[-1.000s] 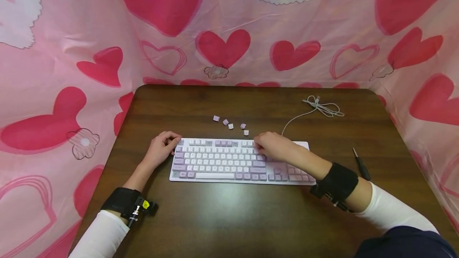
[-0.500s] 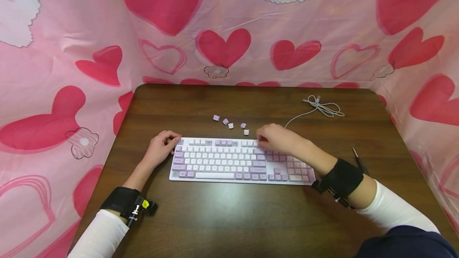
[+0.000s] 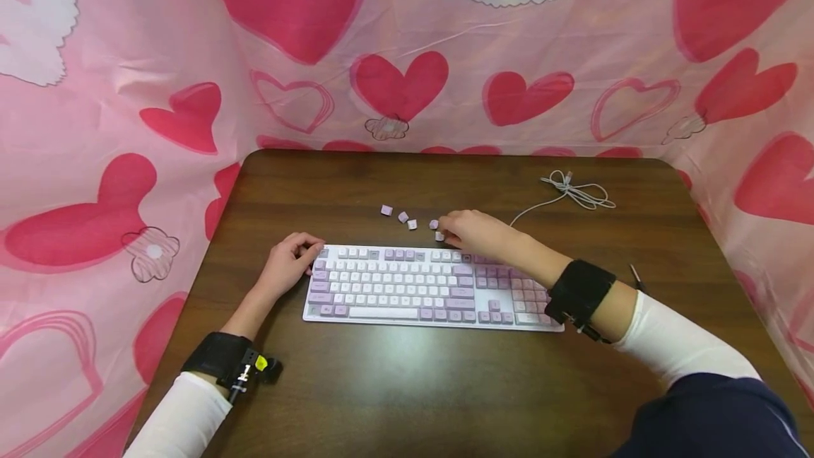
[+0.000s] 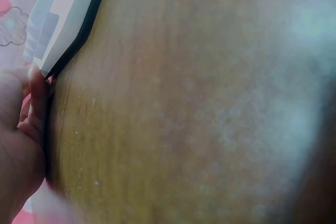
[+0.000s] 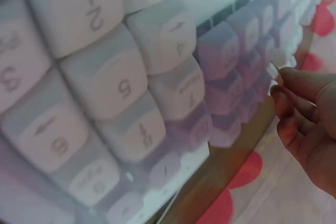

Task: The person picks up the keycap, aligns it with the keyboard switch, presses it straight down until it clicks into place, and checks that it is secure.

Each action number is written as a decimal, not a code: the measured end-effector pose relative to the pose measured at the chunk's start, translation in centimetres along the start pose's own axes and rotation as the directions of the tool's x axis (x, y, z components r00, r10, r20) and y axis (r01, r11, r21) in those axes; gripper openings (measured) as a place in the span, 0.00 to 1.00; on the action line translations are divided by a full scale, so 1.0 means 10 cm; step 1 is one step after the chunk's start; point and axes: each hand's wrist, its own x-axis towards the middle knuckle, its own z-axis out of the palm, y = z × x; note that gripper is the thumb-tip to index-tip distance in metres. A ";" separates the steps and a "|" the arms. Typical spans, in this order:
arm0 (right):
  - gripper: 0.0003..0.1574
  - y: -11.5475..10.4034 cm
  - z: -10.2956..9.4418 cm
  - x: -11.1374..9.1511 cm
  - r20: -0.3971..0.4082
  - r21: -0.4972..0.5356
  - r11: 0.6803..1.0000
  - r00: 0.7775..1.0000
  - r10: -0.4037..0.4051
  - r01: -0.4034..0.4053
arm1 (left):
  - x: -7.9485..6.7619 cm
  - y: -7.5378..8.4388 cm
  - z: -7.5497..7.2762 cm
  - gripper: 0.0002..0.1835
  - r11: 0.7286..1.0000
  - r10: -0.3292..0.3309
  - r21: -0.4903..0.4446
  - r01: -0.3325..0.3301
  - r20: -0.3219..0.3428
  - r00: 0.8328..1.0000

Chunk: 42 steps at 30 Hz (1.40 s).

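A white-and-lilac keyboard [image 3: 388,290] lies flat on the wooden table. My left hand [image 3: 287,265] holds its far left corner; the left wrist view shows the thumb and fingers of that hand [image 4: 23,129] against the keyboard's corner [image 4: 68,30]. Just behind the top row is my right hand [image 3: 477,233], its fingertips on a small white keycap [image 3: 439,237]. In the right wrist view, the thumb and forefinger of this hand [image 5: 312,114] come together at that small white piece, partly hidden. A lilac keycap [image 3: 434,224] lies right beside these fingers.
More loose keycaps lie behind the keyboard: a lilac one [image 3: 386,210], another lilac [image 3: 403,217] and a white one [image 3: 412,225]. A tied white cable [image 3: 575,193] sits at the back right. A screwdriver [image 3: 636,277] is mostly covered by my right arm.
My right hand has moved from the keyboard's top row back and left to the loose keycaps, where its fingers meet the white one. My left hand stays at the corner.
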 end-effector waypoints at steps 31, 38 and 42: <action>0.01 0.08 0.12 0.10 0.056 -0.024 0.999 0.998 0.042 -0.040 | 0.00 -0.02 0.00 0.11 1.000 0.003 -0.002 -0.003 0.016 1.000; 0.05 0.09 0.02 -0.06 0.027 -0.001 0.997 0.997 0.078 -0.078 | 0.00 -0.01 0.00 0.10 1.000 0.004 -0.007 -0.004 0.015 1.000; 0.06 0.12 -0.03 -0.16 0.012 0.042 0.997 0.998 0.068 -0.068 | 0.00 -0.01 0.00 0.10 1.000 0.005 -0.008 -0.005 0.008 1.000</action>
